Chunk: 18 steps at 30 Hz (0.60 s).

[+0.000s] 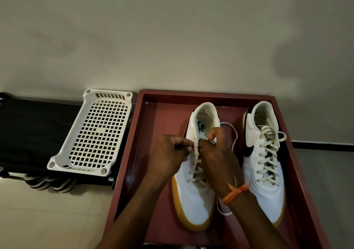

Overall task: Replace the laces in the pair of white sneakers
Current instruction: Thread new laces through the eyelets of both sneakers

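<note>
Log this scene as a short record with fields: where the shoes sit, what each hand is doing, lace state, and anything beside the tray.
Surface: red tray
Left sneaker: laced partway, both hands at its upper eyelets
Right sneaker: fully laced, untouched
Left hand: pinching the lace end by the eyelets
Right hand: fingers closed on the lace near the tongue
Loose lace: loops between the shoes
Beside tray: white perforated basket, on its left
</note>
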### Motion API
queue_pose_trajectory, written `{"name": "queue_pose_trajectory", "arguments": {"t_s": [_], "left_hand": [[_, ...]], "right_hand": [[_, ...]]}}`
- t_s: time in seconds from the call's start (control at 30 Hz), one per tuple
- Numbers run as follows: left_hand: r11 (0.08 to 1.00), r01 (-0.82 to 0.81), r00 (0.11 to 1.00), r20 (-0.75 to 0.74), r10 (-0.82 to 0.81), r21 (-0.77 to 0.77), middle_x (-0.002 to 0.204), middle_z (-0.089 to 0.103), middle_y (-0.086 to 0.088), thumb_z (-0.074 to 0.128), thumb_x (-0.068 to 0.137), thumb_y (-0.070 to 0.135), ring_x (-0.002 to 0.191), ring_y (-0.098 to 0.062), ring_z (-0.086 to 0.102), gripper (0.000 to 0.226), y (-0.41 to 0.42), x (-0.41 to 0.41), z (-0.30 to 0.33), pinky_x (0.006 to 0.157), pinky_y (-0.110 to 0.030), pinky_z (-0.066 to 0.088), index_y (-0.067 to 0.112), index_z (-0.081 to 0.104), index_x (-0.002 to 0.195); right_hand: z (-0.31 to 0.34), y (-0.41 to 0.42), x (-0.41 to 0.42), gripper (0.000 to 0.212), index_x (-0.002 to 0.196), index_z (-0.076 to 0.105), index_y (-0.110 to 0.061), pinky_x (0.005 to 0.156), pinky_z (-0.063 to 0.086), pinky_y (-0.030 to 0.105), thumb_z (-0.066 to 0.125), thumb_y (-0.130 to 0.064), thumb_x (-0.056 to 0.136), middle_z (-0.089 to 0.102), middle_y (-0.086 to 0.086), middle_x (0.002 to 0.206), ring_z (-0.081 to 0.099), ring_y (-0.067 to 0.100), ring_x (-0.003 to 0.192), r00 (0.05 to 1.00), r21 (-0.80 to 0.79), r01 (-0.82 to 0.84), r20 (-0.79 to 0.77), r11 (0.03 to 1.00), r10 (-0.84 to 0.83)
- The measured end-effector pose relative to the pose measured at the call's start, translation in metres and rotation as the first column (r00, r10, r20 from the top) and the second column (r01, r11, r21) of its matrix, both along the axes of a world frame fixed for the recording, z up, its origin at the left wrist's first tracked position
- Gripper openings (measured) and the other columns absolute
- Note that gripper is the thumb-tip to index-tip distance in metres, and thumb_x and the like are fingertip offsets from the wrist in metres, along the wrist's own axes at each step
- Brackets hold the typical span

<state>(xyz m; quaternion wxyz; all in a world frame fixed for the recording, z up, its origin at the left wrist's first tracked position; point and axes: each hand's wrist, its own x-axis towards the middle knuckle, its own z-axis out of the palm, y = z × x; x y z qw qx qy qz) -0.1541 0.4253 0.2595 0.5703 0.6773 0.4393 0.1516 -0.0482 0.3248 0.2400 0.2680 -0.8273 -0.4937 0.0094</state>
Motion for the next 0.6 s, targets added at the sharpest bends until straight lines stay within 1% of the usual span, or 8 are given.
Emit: {"name": "queue_pose_trajectory", "arguments": {"t_s": [0.07, 0.13, 0.23, 0.3, 0.43, 0.47, 0.53, 0.6], "left_hand": [[1.000, -0.001, 1.000, 0.015, 0.001, -0.010, 0.083, 0.075, -0.003, 0.070, 0.087, 0.001, 0.077, -0.020, 0.072, 0.015, 0.003, -0.001, 0.001, 0.071, -0.029, 0.061, 0.010, 0.077, 0.097], [1.000, 0.020, 1.000, 0.017, -0.019, -0.013, 0.082, 0.074, -0.003, 0.070, 0.087, 0.002, 0.076, -0.019, 0.072, 0.015, 0.005, -0.002, 0.002, 0.068, -0.026, 0.061, 0.010, 0.077, 0.097], [0.998, 0.056, 0.998, 0.011, -0.056, -0.013, 0.082, 0.074, -0.001, 0.072, 0.086, 0.005, 0.076, -0.017, 0.071, 0.014, 0.006, -0.003, 0.003, 0.070, -0.030, 0.062, 0.012, 0.077, 0.098], [0.998, 0.063, 0.998, 0.022, -0.063, 0.002, 0.078, 0.074, 0.002, 0.077, 0.082, 0.009, 0.073, -0.014, 0.072, 0.014, 0.005, -0.003, 0.004, 0.070, -0.031, 0.062, 0.012, 0.077, 0.096], [0.993, 0.019, 1.000, 0.000, -0.019, 0.120, 0.065, 0.071, 0.007, 0.080, 0.079, 0.011, 0.060, -0.003, 0.067, 0.006, 0.000, 0.000, 0.003, 0.065, -0.024, 0.060, 0.016, 0.078, 0.081], [0.992, 0.009, 1.000, -0.006, -0.008, 0.129, 0.065, 0.071, 0.005, 0.079, 0.081, 0.010, 0.060, -0.003, 0.066, 0.007, 0.000, 0.000, 0.003, 0.065, -0.024, 0.059, 0.017, 0.077, 0.079], [0.993, -0.004, 1.000, -0.028, 0.008, 0.119, 0.068, 0.072, 0.002, 0.074, 0.085, 0.010, 0.061, -0.002, 0.065, 0.009, 0.004, -0.002, 0.003, 0.065, -0.023, 0.056, 0.017, 0.077, 0.080], [0.993, -0.083, 0.996, -0.023, 0.085, 0.078, 0.071, 0.072, 0.002, 0.070, 0.089, 0.012, 0.066, -0.007, 0.066, 0.010, 0.015, -0.009, 0.005, 0.067, -0.025, 0.056, 0.019, 0.075, 0.083]], "right_hand": [[-0.004, -0.002, 0.002, 0.011, 0.086, 0.054, -0.017, 0.047, 0.046, 0.031, 0.062, -0.010, 0.090, 0.035, -0.001, 0.109, 0.050, 0.017, 0.064, 0.999, 0.036, -0.033, 0.042, 0.999, 0.031], [-0.010, -0.002, 0.005, 0.007, 0.085, 0.061, -0.013, 0.053, 0.053, 0.032, 0.065, -0.009, 0.088, 0.033, 0.000, 0.113, 0.053, 0.016, 0.075, 0.999, 0.065, -0.038, -0.027, 0.997, 0.040], [-0.012, 0.000, 0.001, 0.005, 0.085, 0.063, -0.012, 0.056, 0.053, 0.034, 0.064, -0.007, 0.087, 0.039, 0.003, 0.111, 0.054, 0.017, 0.078, 0.996, 0.099, 0.019, -0.089, 0.995, -0.010], [-0.013, 0.001, -0.001, 0.005, 0.084, 0.064, -0.013, 0.059, 0.050, 0.031, 0.065, -0.010, 0.088, 0.037, -0.002, 0.109, 0.050, 0.007, 0.077, 0.984, 0.151, 0.088, -0.167, 0.985, -0.062], [-0.011, 0.000, 0.002, 0.004, 0.086, 0.069, -0.016, 0.069, 0.039, 0.005, 0.072, -0.013, 0.086, 0.035, -0.004, 0.108, 0.044, -0.019, 0.095, 0.976, 0.224, 0.084, -0.213, 0.971, -0.036], [-0.009, -0.002, 0.005, 0.005, 0.086, 0.070, -0.017, 0.069, 0.037, 0.003, 0.074, -0.015, 0.084, 0.036, -0.004, 0.108, 0.041, -0.022, 0.098, 0.976, 0.213, 0.079, -0.214, 0.974, -0.033], [-0.005, -0.005, 0.011, 0.008, 0.084, 0.071, -0.021, 0.067, 0.040, 0.005, 0.077, -0.025, 0.082, 0.035, -0.007, 0.108, 0.043, -0.021, 0.099, 0.973, 0.171, 0.075, -0.230, 0.982, -0.035], [0.001, -0.008, 0.017, 0.009, 0.081, 0.071, -0.024, 0.065, 0.048, 0.013, 0.075, -0.032, 0.082, 0.034, -0.010, 0.106, 0.049, -0.012, 0.096, 0.958, 0.153, 0.072, -0.286, 0.986, -0.025]]}}
